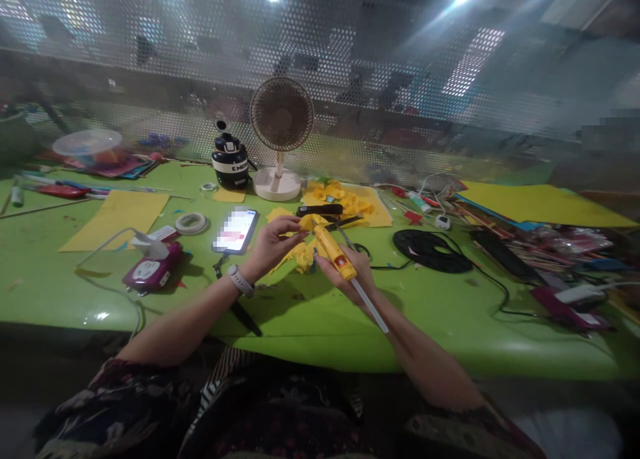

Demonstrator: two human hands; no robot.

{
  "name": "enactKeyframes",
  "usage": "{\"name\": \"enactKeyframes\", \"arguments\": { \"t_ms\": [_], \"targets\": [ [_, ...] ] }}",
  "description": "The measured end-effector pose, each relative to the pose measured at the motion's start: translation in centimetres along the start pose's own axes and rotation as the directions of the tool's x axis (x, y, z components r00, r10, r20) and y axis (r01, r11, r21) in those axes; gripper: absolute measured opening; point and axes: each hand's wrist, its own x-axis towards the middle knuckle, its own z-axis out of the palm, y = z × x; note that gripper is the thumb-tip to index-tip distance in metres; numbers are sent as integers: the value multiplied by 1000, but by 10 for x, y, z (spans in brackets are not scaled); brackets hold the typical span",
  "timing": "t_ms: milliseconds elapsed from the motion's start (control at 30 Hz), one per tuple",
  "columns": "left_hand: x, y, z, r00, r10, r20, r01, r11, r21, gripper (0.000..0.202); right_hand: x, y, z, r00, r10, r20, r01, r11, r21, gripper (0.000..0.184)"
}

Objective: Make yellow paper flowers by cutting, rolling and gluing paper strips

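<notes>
My right hand (353,279) is closed around a yellow hot glue gun (333,249). A white glue stick (370,305) juts out of the gun's back end, toward me. The gun's tip points away from me, at a small piece of yellow paper (311,220) pinched in the fingertips of my left hand (275,242). Crumpled yellow paper scraps (301,257) lie on the table below both hands. Just beyond them sit a black stapler (320,210) and a pair of scissors (345,224), partly hidden behind my right hand and the gun.
On the green table (310,319) stand a desk fan (281,115) and a dark bottle (230,162). Folded yellow paper shapes (345,195) lie behind the stapler. A lit phone (235,232), tape roll (191,223) and purple power block (153,267) are left; a black disc (425,249) is right.
</notes>
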Motion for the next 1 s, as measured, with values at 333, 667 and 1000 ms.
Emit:
{"name": "enactKeyframes", "arguments": {
  "t_ms": [333, 667, 1000],
  "targets": [
    [-1, 1, 0, 1000, -24, 6, 24, 999, -28, 22, 0, -1, 0, 1000, 12, 3, -11, 1000, -24, 29],
    [-1, -2, -1, 1000, -16, 23, 16, 1000, -5, 22, -1, 1, 0, 1000, 10, 0, -10, 999, -48, 31],
    [-2, 0, 0, 999, -18, 26, 18, 1000, -9, 21, 0, -1, 0, 1000, 4, -9, -4, 999, -46, 29]
  ]
}}
